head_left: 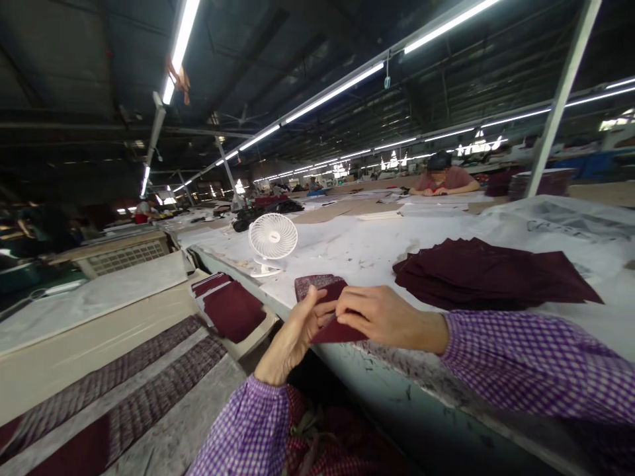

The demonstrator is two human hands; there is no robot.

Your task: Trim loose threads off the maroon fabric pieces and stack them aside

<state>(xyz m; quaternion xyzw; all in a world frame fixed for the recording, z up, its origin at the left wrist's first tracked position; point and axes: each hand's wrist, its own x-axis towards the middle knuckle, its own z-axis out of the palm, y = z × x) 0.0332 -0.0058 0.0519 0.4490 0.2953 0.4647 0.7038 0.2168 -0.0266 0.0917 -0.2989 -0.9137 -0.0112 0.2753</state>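
At the table edge in front of me, a maroon piece of fabric [342, 332] is between my two hands, with a mottled grey-maroon patch at its far corner. My left hand [297, 327] holds its left side, thumb raised and fingers running along the cloth. From the right, my right hand [380, 317] pinches the piece near its middle, fingertips close to those of the left hand. The fingers partly hide the cloth. Beyond my right wrist lies a fanned pile of maroon pieces [496, 274].
A small white fan [272, 238] stands on the white-covered table [347, 241]. To my left, a lower surface carries a maroon stack [233, 307] and overlapping mottled strips [163, 390]. A gap separates both surfaces. Across the table, a person [444, 177] leans forward. Plastic sheeting [560, 218] lies right.
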